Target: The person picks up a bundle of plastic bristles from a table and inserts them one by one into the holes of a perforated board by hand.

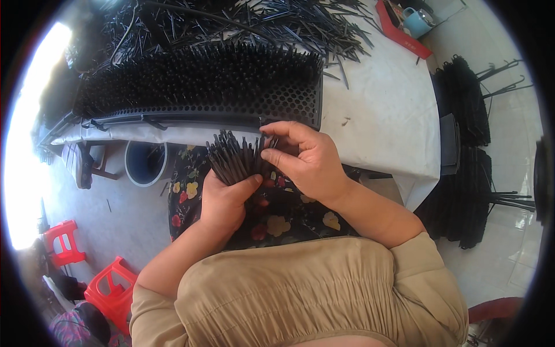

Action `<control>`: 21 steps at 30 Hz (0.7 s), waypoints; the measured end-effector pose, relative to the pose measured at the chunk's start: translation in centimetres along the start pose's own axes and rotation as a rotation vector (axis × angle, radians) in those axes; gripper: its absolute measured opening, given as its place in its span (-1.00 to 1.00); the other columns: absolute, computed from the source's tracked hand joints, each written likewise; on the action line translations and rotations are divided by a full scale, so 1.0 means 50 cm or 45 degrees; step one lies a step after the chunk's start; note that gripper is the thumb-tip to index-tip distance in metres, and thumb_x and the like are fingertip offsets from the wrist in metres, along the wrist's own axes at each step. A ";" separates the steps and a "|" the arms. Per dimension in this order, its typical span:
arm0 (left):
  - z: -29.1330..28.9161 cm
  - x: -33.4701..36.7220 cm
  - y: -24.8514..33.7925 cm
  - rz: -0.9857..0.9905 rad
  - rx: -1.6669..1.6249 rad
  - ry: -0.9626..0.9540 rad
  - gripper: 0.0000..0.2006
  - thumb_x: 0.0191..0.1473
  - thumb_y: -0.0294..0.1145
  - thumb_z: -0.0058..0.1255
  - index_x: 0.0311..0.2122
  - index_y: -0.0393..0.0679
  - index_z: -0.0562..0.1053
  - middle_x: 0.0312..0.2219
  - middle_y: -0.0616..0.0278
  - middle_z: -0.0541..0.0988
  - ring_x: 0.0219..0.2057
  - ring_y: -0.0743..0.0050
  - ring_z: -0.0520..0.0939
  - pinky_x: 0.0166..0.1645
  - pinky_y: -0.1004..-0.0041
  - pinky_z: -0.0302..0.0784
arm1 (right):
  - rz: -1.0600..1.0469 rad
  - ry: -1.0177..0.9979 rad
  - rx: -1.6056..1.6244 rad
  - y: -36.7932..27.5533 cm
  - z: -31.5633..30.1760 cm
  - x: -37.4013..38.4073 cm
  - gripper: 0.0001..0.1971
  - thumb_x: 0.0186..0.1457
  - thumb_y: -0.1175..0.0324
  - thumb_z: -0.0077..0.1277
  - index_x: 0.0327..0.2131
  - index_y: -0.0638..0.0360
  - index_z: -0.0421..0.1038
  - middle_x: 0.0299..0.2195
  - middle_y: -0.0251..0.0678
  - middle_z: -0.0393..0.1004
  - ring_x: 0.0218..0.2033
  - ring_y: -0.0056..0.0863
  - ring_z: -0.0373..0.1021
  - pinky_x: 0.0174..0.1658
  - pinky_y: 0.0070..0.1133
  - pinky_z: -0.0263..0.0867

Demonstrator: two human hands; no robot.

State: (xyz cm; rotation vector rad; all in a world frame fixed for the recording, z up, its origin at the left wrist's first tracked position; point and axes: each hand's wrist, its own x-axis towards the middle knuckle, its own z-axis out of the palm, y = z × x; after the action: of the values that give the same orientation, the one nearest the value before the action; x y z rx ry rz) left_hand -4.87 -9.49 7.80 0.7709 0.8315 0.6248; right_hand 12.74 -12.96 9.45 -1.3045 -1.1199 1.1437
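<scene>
My left hand (226,195) is closed round a thick bundle of thin black sticks (234,159), held upright over my lap with their tips fanned out. At the bundle's right side, my right hand (306,159) has its thumb and forefinger near a dark stick; whether they pinch it is hard to make out. Just beyond both hands lies a black perforated rack (289,107), its holes densely filled with upright black sticks (196,75). The rack's near right part shows bare holes.
A heap of loose black sticks (300,26) lies behind the rack on the white-covered table (378,110). A red tray (399,34) and blue mug (417,23) stand far right. Black bundles (465,196) hang at right. A bucket (145,165) and red stools (113,292) stand left.
</scene>
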 end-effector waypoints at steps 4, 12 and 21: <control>0.001 -0.001 0.001 0.063 0.030 0.062 -0.67 -0.01 -0.65 -0.02 -0.07 -0.29 0.45 -0.30 0.15 0.61 -0.37 0.37 0.66 -0.49 0.53 0.55 | -0.130 0.007 -0.092 0.010 0.003 0.001 -0.58 0.12 0.63 0.03 0.08 0.23 0.34 -0.25 -0.36 0.52 -0.31 -0.70 0.43 -0.29 -0.74 0.39; -0.002 0.000 0.011 0.056 0.023 0.092 -0.69 0.01 -0.69 -0.02 -0.09 -0.26 0.46 -0.27 0.18 0.61 -0.32 0.43 0.65 -0.47 0.55 0.57 | 0.157 0.070 0.387 -0.010 -0.002 0.000 -0.78 0.12 0.59 0.04 -0.12 0.29 0.44 -0.28 -0.31 0.56 -0.33 -0.70 0.44 -0.31 -0.72 0.40; 0.011 0.000 0.000 0.090 0.046 0.127 -0.74 -0.01 -0.65 -0.01 -0.14 -0.30 0.47 -0.32 0.15 0.62 -0.35 0.37 0.66 -0.50 0.54 0.55 | -0.070 0.070 0.072 0.005 0.002 -0.003 -0.83 0.12 0.60 0.03 -0.18 0.29 0.41 -0.31 -0.34 0.57 -0.29 -0.66 0.48 -0.24 -0.69 0.41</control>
State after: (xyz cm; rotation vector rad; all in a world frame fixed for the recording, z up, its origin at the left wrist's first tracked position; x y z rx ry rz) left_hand -4.43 -9.66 8.05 0.8096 0.9115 0.7173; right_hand 12.63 -13.11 9.22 -1.2468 -1.0693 1.0856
